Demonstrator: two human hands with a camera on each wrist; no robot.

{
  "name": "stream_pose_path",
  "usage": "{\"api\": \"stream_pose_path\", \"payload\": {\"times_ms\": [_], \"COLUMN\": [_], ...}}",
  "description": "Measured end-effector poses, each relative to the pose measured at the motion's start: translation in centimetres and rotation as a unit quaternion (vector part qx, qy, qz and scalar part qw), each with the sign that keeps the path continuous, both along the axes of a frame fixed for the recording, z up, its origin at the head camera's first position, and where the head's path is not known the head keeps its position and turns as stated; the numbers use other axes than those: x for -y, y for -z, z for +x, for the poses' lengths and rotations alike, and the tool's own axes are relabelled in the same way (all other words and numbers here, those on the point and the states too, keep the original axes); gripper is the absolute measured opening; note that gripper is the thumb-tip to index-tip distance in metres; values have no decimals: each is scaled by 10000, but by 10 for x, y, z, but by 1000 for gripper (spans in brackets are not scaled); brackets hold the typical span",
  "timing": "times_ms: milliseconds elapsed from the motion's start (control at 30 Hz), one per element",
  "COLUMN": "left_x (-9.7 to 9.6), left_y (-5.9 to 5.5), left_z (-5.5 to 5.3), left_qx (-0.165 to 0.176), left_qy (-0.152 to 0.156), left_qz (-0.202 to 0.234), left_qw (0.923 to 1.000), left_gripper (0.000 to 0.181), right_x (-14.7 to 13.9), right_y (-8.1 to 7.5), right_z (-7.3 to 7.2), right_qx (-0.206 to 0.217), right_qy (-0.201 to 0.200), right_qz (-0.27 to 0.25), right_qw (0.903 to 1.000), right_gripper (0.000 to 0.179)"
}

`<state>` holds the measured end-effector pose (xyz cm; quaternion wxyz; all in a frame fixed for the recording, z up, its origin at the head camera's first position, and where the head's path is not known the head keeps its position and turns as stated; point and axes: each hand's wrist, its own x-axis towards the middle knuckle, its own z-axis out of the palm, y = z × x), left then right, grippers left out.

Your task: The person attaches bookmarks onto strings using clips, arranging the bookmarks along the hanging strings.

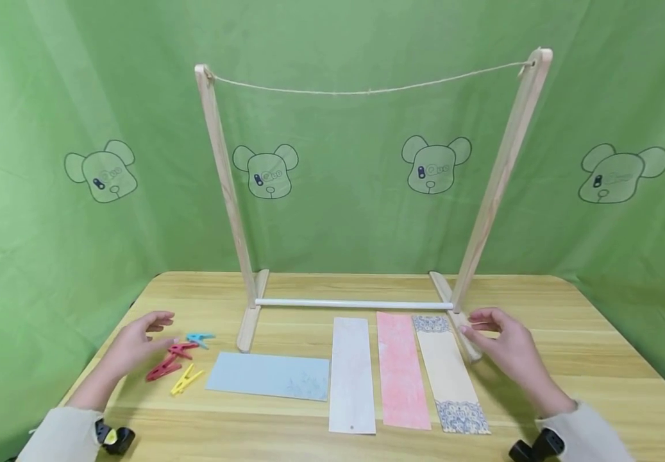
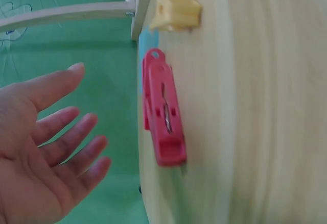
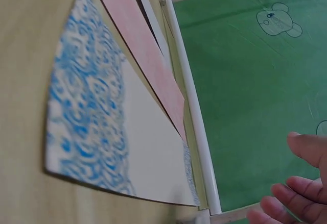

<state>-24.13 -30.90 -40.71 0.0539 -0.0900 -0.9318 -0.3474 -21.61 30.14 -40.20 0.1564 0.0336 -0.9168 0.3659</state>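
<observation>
My left hand [image 1: 138, 343] hovers over the left of the table with loosely bent fingers, holding nothing. Beside it lie plastic clothespins: a blue one [image 1: 198, 338], two red ones [image 1: 163, 368] and a yellow one [image 1: 186, 380]. In the left wrist view a red clothespin [image 2: 166, 114] shows its metal spring. My right hand [image 1: 505, 340], also holding nothing, is by the rack's right foot, right of a cream paper strip [image 1: 450, 366] with blue lace-patterned ends. Further left are a pink strip [image 1: 403, 372], a white strip [image 1: 352, 378] and a light blue strip [image 1: 263, 374] lying crosswise.
A wooden rack stands behind the strips, its left post [image 1: 225, 179] and right post [image 1: 499, 186] joined by a sagging string [image 1: 338, 93] on top and a white rod [image 1: 355, 304] below. Green cloth [image 1: 344, 224] with bear-head drawings surrounds the wooden table [image 1: 586, 359].
</observation>
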Motion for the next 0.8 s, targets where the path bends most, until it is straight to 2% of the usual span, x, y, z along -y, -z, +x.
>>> {"api": "stream_pose_path", "payload": {"times_ms": [167, 400, 600, 800], "left_x": [11, 24, 26, 24], "left_y": [9, 14, 18, 21], "left_z": [5, 11, 12, 11], "left_qx": [338, 805, 1193, 1395], "left_qy": [197, 579, 570, 451], "left_qz": [76, 147, 264, 313], "left_qw": [9992, 9950, 9909, 9887], "left_gripper": [58, 55, 46, 50], "right_x": [4, 8, 14, 16], "right_y": [4, 13, 23, 32], "right_z": [8, 17, 20, 24], "right_qx": [308, 594, 747, 858], "right_qy": [-132, -172, -239, -159], "right_qz": [-52, -169, -88, -5], "right_qw": [9994, 9979, 9969, 9962], "right_gripper": [42, 42, 42, 45]}}
